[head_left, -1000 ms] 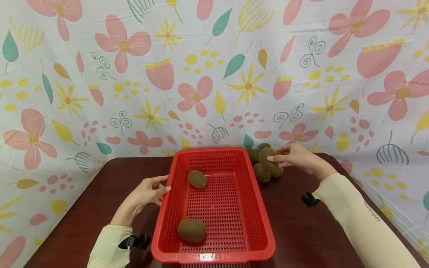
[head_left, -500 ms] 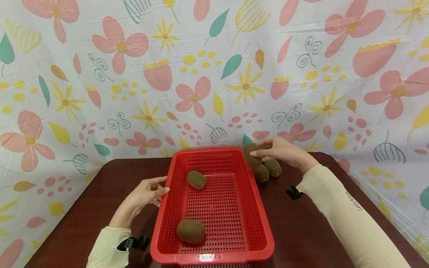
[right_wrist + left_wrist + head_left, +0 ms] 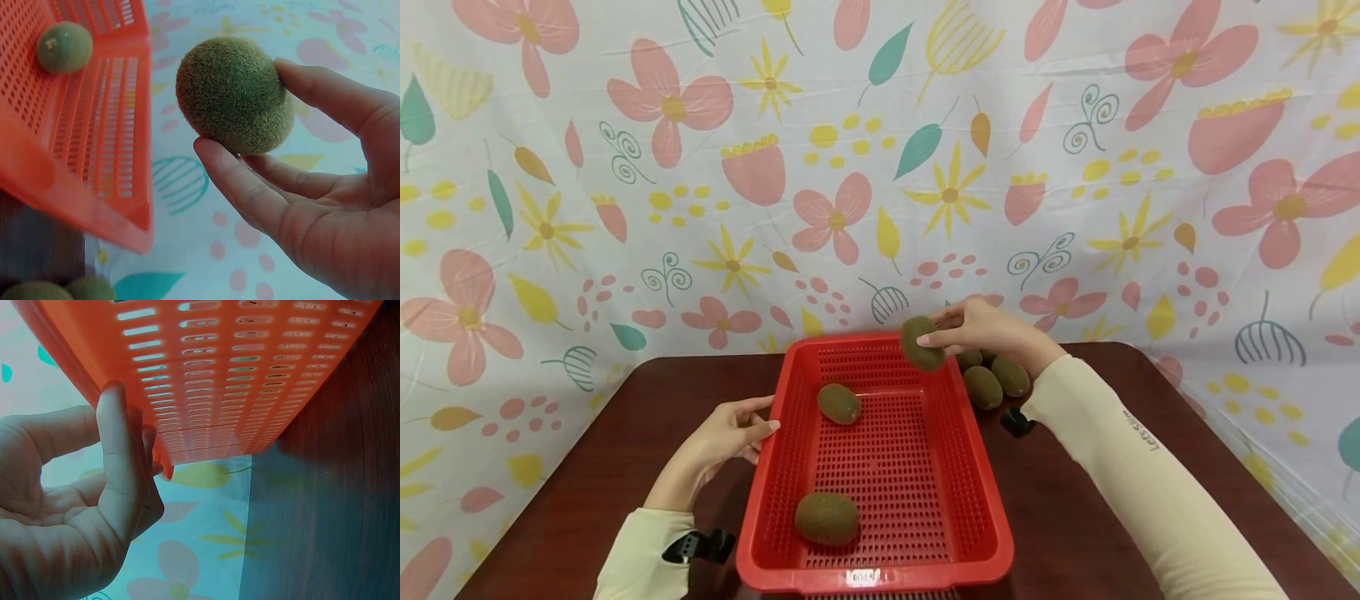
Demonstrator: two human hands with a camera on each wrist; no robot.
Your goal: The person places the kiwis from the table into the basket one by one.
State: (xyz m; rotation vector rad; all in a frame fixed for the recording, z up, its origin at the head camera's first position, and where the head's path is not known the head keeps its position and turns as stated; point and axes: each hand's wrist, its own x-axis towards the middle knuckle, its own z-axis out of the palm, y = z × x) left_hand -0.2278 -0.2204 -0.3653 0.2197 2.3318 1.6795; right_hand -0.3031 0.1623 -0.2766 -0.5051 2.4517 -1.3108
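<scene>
A: Leftmost entry?
B: Left hand (image 3: 722,437), apparently clamped lightly, thumb and fingers on the left rim of the red basket (image 3: 940,575). That hold should stop it skating on the tabletop (image 3: 1045,500).
A: Inside?
B: Near kiwi (image 3: 827,518) and far kiwi (image 3: 839,404), well apart, both toward the left. Setting down right of them would avoid a knock.
A: The fruit in play?
B: Held kiwi (image 3: 922,342), by the far right corner of the basket, clamped between thumb and fingertips of the right hand (image 3: 988,327). Right wrist view: a gap between fruit and rim. Height above the basket floor: cannot tell.
A: Technique?
B: Judgement: clear the rim first, lower until the fruit meets the mesh, then part the fingers. Dropped, it would probably roll.
A: Right side?
B: Kiwi pile (image 3: 983,388) just outside the right wall; wrist camera (image 3: 1017,422) near it. Lift that wrist a little, lest it nudge one loose.
</scene>
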